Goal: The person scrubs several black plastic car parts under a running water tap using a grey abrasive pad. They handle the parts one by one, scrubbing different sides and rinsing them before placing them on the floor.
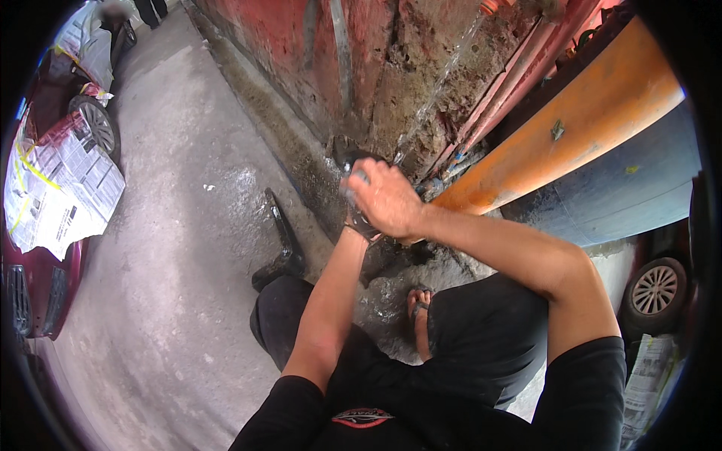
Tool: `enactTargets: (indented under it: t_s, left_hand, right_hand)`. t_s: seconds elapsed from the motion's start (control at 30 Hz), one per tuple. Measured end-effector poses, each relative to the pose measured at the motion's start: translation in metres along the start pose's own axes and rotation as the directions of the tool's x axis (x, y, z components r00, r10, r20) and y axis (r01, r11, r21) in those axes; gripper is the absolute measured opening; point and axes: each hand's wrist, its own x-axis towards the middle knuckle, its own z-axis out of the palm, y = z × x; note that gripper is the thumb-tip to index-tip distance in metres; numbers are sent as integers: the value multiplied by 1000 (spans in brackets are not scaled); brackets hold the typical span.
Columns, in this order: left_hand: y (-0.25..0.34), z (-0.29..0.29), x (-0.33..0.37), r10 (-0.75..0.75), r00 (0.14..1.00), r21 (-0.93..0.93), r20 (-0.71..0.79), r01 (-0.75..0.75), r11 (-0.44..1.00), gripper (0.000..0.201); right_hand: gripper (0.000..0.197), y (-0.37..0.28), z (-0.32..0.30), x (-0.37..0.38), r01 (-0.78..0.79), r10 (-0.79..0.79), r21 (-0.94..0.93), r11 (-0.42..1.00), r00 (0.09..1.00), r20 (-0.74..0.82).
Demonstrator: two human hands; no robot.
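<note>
My two hands are together in front of me, above wet ground by the wall. My right hand (387,197) lies over the left with its fingers curled, slightly blurred, and a small grey patch shows under the fingertips; I cannot tell what it is. Most of my left hand (362,228) is hidden beneath it. A wet, shiny black piece (350,155) sticks out past the hands and seems held from below by the left. Thin water (432,98) streams down just beyond them. A second long, angled black piece (283,240) rests on the concrete to the left.
A stained red wall (331,60) with a gutter (256,98) at its foot runs ahead. An orange cylinder (556,128) and a blue-grey drum (624,180) stand to the right. A red car (71,278) covered with newspaper is left; a car wheel (656,295) shows right.
</note>
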Motion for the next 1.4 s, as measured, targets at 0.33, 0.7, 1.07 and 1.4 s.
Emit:
enactTargets:
  t_s: [0.33, 0.7, 1.07, 1.4]
  left_hand:
    - [-29, 12, 18, 321, 943, -108, -85, -329, 938, 43]
    - [3, -4, 13, 470, 868, -112, 160, -457, 882, 51]
    - [30, -22, 2, 530, 750, 328, -396, -424, 844, 36]
    - [6, 1, -22, 146, 926, 174, -348, -89, 981, 36]
  right_hand:
    - [38, 5, 20, 22, -379, 397, 143, 914, 908, -135]
    - [38, 3, 13, 38, -266, 311, 287, 920, 942, -123]
    - [74, 6, -12, 41, -665, 513, 691, 284, 714, 476]
    - [80, 45, 11, 36, -549, 515, 198, 812, 833, 201]
